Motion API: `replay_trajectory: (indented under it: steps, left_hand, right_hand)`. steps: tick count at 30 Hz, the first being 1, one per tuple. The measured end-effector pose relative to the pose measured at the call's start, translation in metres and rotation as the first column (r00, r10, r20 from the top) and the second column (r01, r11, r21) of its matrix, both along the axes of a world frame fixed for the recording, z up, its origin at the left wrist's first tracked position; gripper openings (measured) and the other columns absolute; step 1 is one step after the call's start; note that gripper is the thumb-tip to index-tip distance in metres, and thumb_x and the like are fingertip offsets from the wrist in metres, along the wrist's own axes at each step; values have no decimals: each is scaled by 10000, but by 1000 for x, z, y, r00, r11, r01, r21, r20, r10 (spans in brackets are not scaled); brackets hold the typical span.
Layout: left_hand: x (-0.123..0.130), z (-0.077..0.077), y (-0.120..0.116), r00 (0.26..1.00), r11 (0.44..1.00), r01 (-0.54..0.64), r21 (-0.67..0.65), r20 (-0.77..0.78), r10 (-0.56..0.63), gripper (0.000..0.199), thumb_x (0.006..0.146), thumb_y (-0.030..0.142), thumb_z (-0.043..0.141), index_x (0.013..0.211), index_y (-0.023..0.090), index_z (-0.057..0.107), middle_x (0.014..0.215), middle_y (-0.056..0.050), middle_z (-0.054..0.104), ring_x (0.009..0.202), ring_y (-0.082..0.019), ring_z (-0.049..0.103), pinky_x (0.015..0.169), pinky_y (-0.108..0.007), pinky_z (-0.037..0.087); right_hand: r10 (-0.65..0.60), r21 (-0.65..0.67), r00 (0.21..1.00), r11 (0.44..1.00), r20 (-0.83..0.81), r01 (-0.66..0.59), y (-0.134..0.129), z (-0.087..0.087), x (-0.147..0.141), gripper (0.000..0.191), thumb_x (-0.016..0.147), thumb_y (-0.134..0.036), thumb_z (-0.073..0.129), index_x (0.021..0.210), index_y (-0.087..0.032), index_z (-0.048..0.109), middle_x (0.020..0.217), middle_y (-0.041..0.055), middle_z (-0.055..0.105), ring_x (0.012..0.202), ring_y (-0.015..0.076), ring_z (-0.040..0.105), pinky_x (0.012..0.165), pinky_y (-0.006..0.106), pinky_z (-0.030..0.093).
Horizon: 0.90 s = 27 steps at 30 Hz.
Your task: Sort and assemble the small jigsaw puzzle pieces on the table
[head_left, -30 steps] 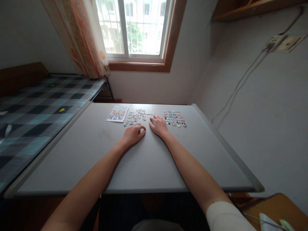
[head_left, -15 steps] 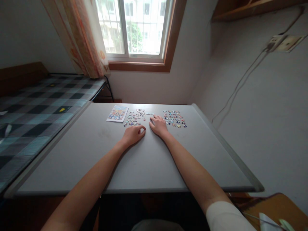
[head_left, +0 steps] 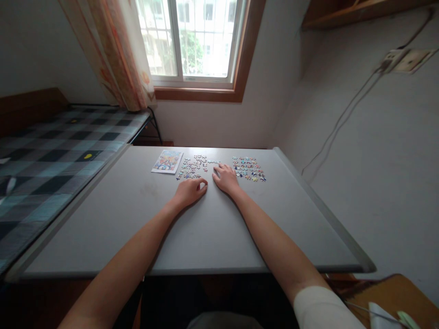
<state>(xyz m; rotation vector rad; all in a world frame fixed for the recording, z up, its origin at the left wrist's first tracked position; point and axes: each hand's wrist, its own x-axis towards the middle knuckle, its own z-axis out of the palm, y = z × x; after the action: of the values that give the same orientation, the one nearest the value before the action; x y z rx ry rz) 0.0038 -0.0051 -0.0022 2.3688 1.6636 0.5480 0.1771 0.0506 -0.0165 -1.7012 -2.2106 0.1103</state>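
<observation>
Puzzle pieces (head_left: 190, 176) lie just far of the left hand (head_left: 190, 191), its grip unclear; right hand (head_left: 226, 179), loosely spread, is rightward.

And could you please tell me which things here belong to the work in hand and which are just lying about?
Seemingly part of it:
puzzle pieces
picture sheet
table beneath them

Seemingly just nearby:
bed
curtain
cable
wall socket
shelf
</observation>
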Motion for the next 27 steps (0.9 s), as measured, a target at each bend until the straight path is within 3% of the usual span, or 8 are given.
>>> replay_trajectory:
  steps: [27]
  left_hand:
    - [1,1,0,1000,1000,-7,-16,-12,6,320,846,429,452,1016,270,672,706,2,648,628,-136,561,587,-227,357]
  right_hand:
    - [-3,-15,1000,1000,5,3,0,0,0,426,895,-408,393,1255,-244,548,1415,64,422,1295,262,330,1040,442,274]
